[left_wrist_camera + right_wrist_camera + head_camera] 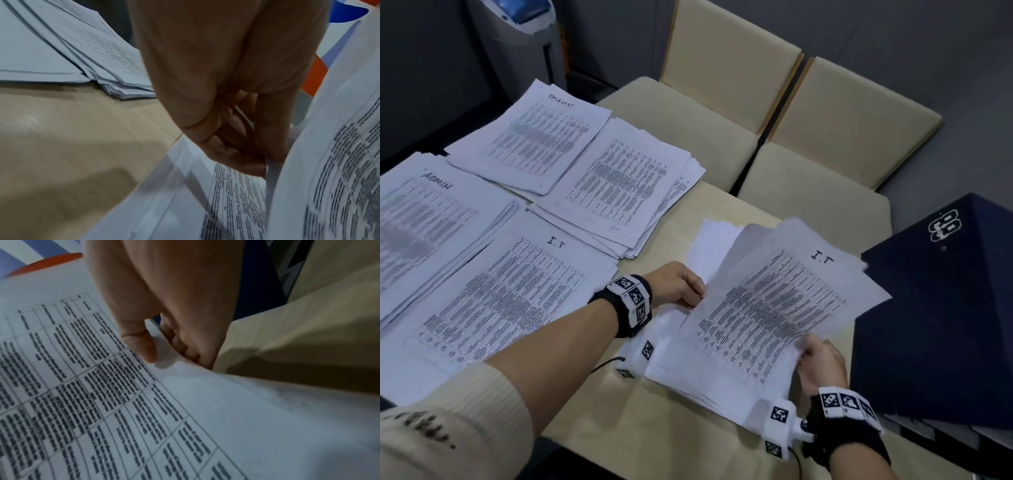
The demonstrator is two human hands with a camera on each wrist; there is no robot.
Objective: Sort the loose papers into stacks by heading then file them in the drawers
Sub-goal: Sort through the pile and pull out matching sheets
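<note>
Pale wood table (pixel 661 404) beside cream chairs (pixel 784 144) — both hands' fingers (pixel 141 344) pinch an I.T sheet (pixel 767 308).

"I.T" was handwritten atop the lifted sheet (pixel 774 301) at four o'clock and on the near stack (pixel 510 291). "ADMIN" headed the nine o'clock stack (pixel 424 212); "TASKLIST" headed the eleven o'clock stack (pixel 541 133).

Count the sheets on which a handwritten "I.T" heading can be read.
2. One tops the I.T stack lying on the table at the near left; the other is the I.T sheet held by both hands. Sheets underneath may hide more such headings.
</note>
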